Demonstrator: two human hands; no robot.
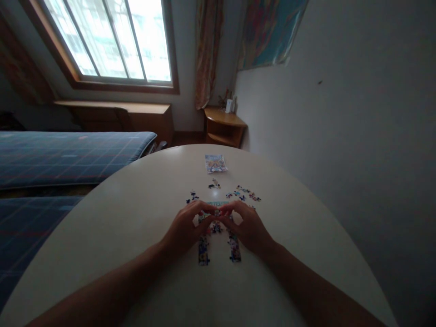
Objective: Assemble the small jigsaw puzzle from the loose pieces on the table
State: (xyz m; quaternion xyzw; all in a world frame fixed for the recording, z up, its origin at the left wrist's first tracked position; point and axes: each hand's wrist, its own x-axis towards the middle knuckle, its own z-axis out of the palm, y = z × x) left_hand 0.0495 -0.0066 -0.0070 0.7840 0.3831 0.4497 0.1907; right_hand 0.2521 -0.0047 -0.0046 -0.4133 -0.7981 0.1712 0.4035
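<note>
The left hand (187, 225) and the right hand (248, 226) meet over the table (153, 218), each narrowed to a pinch, with thumbs and fingers closing on a small puzzle piece (217, 212) between their tips. The piece lies straight inward from both hands, to the right of the left one and to the left of the right one, so neither is clearly nearer. Its long axis is too small to make out.

Around and beneath the hands is a partly joined puzzle. Its left strip (203, 252) and right strip (235, 250) run lengthwise toward the person, apart from each other, each nearer the hand on its own side. The far strip (218, 203) runs crosswise just beyond the fingertips, and a middle cluster (216, 227) sits between the side strips, just on the person's side of the held piece.

The fingers cover much of the puzzle's upper part, so whether the held piece touches it cannot be told. Dim light blurs the printed pictures, and the loose pieces (243, 193) beyond the right hand are hard to count.
</note>
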